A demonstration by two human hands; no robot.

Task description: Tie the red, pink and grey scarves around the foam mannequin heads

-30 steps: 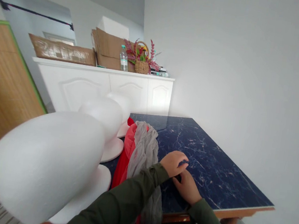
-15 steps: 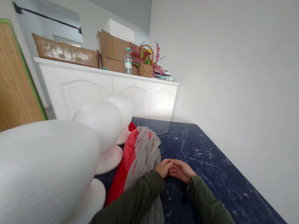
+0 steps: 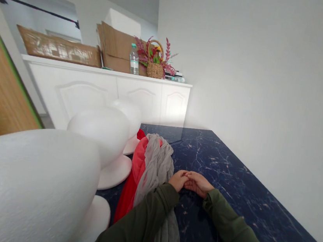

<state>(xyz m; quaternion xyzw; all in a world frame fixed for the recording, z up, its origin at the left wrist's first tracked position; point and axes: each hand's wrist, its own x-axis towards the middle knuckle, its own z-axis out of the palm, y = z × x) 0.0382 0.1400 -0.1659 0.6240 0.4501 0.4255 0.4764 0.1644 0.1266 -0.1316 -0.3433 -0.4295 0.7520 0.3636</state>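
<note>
My left hand (image 3: 179, 180) and my right hand (image 3: 199, 183) meet just above the dark blue marbled tabletop (image 3: 215, 159). Their fingers are curled together, touching at the tips, and no object shows between them. Beside my left hand lies a crumpled grey scarf (image 3: 156, 159), running under my left sleeve toward the near edge. Red cloth (image 3: 128, 191) lies along the scarf's left side. Three white foam mannequin heads stand in a row on the left: a large near head (image 3: 33, 183), a middle head (image 3: 101, 133) and a far head (image 3: 130, 113).
A white cabinet (image 3: 91, 92) stands behind the table. On it are a taped carton (image 3: 61, 48), folded cardboard (image 3: 117, 49), a water bottle (image 3: 134, 60) and a flower basket (image 3: 155, 70). A white wall (image 3: 258, 70) borders the right side; a wooden panel (image 3: 0, 89) is at left.
The view has turned slightly, so the cabinet and heads sit a little further left and the cabinet higher. My hands stay together in the same place, and the cloths have not moved.
</note>
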